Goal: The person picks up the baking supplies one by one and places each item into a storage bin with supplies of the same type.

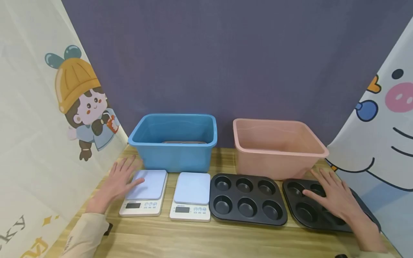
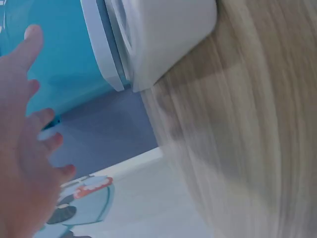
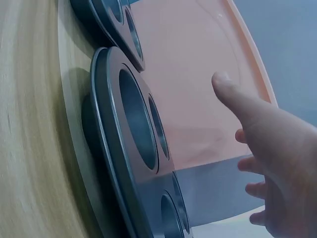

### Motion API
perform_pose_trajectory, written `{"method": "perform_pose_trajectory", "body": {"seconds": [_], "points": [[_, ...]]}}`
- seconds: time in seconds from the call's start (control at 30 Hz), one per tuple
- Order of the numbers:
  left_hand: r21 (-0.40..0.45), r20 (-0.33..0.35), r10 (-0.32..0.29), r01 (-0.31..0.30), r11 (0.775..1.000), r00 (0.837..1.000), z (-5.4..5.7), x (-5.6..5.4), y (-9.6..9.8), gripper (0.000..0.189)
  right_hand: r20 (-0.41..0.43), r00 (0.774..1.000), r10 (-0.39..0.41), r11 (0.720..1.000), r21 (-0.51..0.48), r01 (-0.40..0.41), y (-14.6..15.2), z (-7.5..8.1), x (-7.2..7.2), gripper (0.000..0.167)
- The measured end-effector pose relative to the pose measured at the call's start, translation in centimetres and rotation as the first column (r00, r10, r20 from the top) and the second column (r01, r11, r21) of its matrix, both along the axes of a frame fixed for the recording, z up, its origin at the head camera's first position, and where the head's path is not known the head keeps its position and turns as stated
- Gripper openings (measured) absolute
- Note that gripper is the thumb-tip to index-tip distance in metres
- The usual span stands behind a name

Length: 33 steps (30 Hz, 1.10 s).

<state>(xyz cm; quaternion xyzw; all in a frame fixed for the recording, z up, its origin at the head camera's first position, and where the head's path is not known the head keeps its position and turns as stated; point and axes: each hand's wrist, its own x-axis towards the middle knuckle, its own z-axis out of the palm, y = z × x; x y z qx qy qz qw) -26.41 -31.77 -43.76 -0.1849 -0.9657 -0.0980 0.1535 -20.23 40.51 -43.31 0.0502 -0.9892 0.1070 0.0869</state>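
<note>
My left hand (image 1: 119, 180) is spread, holding nothing, over the left edge of a white kitchen scale (image 1: 148, 186). Beside it stands a second kitchen scale (image 1: 192, 190). Over the right-hand black muffin tin (image 1: 304, 213) my right hand (image 1: 335, 197) hovers with fingers extended and nothing in it. Another muffin tin (image 1: 247, 199) lies between that one and the scales. In the left wrist view the left hand (image 2: 29, 148) appears with its fingers apart. The right wrist view shows the right hand (image 3: 282, 153) apart from the tin (image 3: 133, 139), thumb extended.
A blue plastic tub (image 1: 177, 156) stands behind the scales, with a flat, pale object partly visible inside. A pink tub (image 1: 274, 163) is behind the muffin tins. The wooden table (image 1: 180, 238) meets a dark back curtain (image 1: 226, 64) and printed side curtains.
</note>
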Motion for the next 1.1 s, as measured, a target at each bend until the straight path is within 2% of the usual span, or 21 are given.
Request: {"method": "perform_pose_trajectory", "body": {"seconds": [0.13,0.2,0.27,0.33,0.4,0.47,0.53,0.57,0.63,0.73,0.87,1.03,1.1], "points": [[0.131,-0.141,-0.003,0.022,0.991,0.99,0.3,-0.6,-0.4,0.06,-0.005,1.0,0.008,1.0,-0.027,-0.008,0.5,0.0,0.0,0.089],[0.227,-0.194,0.013,0.032,0.973,0.981,0.6,-0.8,-0.5,0.053,-0.002,1.0,0.012,0.999,-0.047,-0.012,0.8,0.2,0.0,0.085],[0.327,-0.22,0.046,0.029,0.945,0.974,0.9,-0.9,-0.5,0.047,0.014,1.0,0.013,0.998,-0.065,-0.012,1.2,0.2,0.0,0.082],[0.416,-0.208,0.085,0.01,0.909,0.974,1.5,-1.0,-0.5,0.043,0.041,0.999,0.008,0.997,-0.078,-0.005,1.6,0.3,0.0,0.08],[0.507,-0.175,0.113,-0.009,0.862,0.978,2.1,-1.1,-0.4,0.043,0.058,0.998,0.013,0.996,-0.091,-0.007,2.0,0.3,0.1,0.077],[0.574,-0.122,0.135,-0.041,0.818,0.983,2.8,-1.3,-0.3,0.047,0.05,0.998,0.025,0.994,-0.104,-0.02,2.4,0.2,0.2,0.073],[0.613,-0.07,0.14,-0.068,0.787,0.988,3.4,-1.6,-0.1,0.052,0.025,0.999,0.036,0.993,-0.117,-0.033,2.7,0.2,0.3,0.069],[0.625,-0.046,0.137,-0.079,0.777,0.989,3.7,-1.8,-0.1,0.055,0.012,0.999,0.041,0.991,-0.13,-0.039,2.9,0.2,0.4,0.067],[0.631,-0.012,0.132,-0.095,0.77,0.991,4.0,-2.3,0.1,0.058,-0.005,0.999,0.049,0.988,-0.148,-0.049,3.2,0.1,0.6,0.065],[0.633,-0.005,0.11,-0.082,0.77,0.994,4.4,-3.0,0.3,0.059,-0.001,0.999,0.042,0.984,-0.172,-0.041,3.7,0.2,1.0,0.064],[0.654,0.003,0.087,-0.068,0.754,0.996,4.4,-4.0,0.8,0.061,-0.001,1.0,0.016,0.984,-0.176,-0.016,4.7,0.4,1.6,0.061],[0.706,0.071,0.072,-0.102,0.701,0.995,4.3,-5.3,1.5,0.067,-0.012,0.999,-0.04,0.988,-0.147,0.038,5.7,0.3,2.2,0.058],[0.732,0.096,0.058,-0.11,0.672,0.994,4.1,-5.7,1.7,0.067,-0.01,0.998,-0.06,0.989,-0.135,0.058,6.0,0.2,2.3,0.059]]}}
